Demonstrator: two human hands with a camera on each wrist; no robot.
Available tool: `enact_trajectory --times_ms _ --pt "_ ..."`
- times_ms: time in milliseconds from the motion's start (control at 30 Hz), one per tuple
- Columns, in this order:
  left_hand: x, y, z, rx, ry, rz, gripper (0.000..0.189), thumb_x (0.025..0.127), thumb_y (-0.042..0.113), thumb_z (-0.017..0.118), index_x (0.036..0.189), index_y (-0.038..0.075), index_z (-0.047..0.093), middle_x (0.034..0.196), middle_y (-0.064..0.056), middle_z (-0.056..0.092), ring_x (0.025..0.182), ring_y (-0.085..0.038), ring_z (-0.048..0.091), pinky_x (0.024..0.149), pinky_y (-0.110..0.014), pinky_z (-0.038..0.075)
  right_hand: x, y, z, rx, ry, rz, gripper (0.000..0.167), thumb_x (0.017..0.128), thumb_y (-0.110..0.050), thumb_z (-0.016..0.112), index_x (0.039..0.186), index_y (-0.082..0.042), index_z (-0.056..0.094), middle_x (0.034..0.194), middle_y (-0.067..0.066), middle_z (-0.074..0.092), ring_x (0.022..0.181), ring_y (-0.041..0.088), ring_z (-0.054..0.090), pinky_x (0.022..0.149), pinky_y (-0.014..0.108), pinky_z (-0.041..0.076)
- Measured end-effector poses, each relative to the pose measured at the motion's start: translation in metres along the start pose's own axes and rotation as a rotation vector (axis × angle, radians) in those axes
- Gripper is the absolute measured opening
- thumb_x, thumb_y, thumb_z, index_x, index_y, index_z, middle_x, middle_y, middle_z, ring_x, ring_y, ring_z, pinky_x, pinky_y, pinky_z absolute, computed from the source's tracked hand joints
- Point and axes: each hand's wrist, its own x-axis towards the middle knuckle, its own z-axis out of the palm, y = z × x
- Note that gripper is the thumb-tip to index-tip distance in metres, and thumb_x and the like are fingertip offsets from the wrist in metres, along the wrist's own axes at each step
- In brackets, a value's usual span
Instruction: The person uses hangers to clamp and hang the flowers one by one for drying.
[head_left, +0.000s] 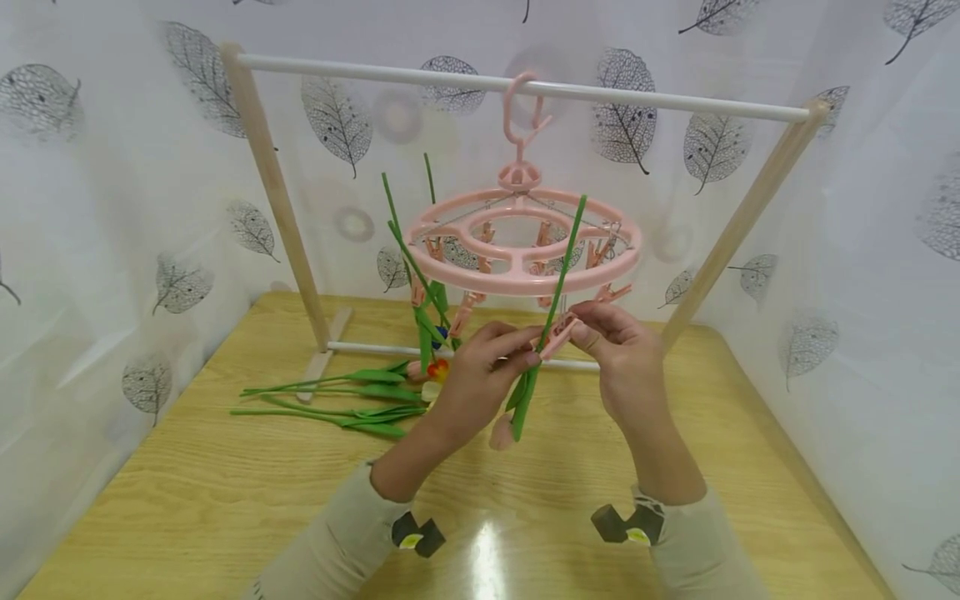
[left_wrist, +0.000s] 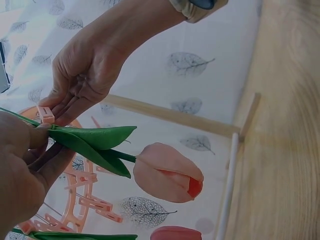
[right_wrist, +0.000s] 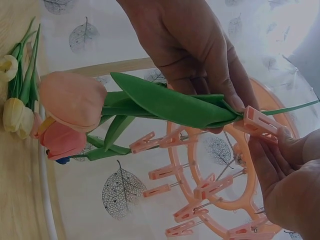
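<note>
My left hand (head_left: 483, 375) pinches the green stem of a pink artificial tulip (left_wrist: 167, 172), whose bloom hangs downward. The stem (head_left: 567, 250) rises in front of the pink drying hanger (head_left: 517, 283). Between the thumb and fingers of my right hand (head_left: 626, 358) is a pink clothespin (right_wrist: 260, 125) on the hanger's near side. The clothespin's tip lies right at the stem, by the top of the leaves (right_wrist: 170, 102). Other tulips hang head down from clips at the hanger's left side, among them a darker pink one (right_wrist: 62, 140).
The hanger hooks over a white rod (head_left: 375, 73) on a wooden frame (head_left: 273, 192). Several loose tulips (head_left: 337, 408) lie on the wooden table (head_left: 172, 500) at the left. More pink clips (right_wrist: 165, 171) dangle around the ring. A leaf-patterned curtain (head_left: 840, 208) surrounds the table.
</note>
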Motion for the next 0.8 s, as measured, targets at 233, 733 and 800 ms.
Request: enact_trajectory --times_ms 233,733,800 --pt "-0.0008 -0.0024 0.0014 -0.025 -0.001 -0.02 0.032 0.095 0.01 0.069 0.126 0.009 0.072 0.106 -0.011 0.063 0.094 -0.018 0.064 0.081 -0.025 0.059 0.0008 0.0019 -0.0013 -0.022 -0.022 0.004 0.015 0.094 0.001 0.067 0.106 -0.007 0.074 0.095 -0.004 0.076 0.093 0.009 0.071 0.09 0.023 0.057" --pt "0.001 -0.0038 -0.0005 -0.13 -0.054 -0.164 0.036 0.099 0.01 0.064 0.135 0.015 0.066 0.11 -0.008 0.063 0.101 -0.018 0.065 0.087 -0.027 0.059 0.0005 0.0026 -0.0042 -0.089 -0.095 0.029 0.036 0.099 -0.009 0.065 0.131 0.007 0.06 0.111 -0.005 0.074 0.105 0.011 0.069 0.096 0.025 0.055" --pt "0.0012 -0.0041 -0.001 -0.102 -0.058 -0.164 0.035 0.1 0.01 0.063 0.135 0.015 0.065 0.109 -0.007 0.064 0.101 -0.017 0.065 0.086 -0.027 0.059 0.0 0.0026 -0.0035 -0.096 -0.093 0.028 0.035 0.099 -0.009 0.065 0.13 0.006 0.06 0.112 -0.006 0.073 0.107 0.011 0.068 0.097 0.025 0.054"
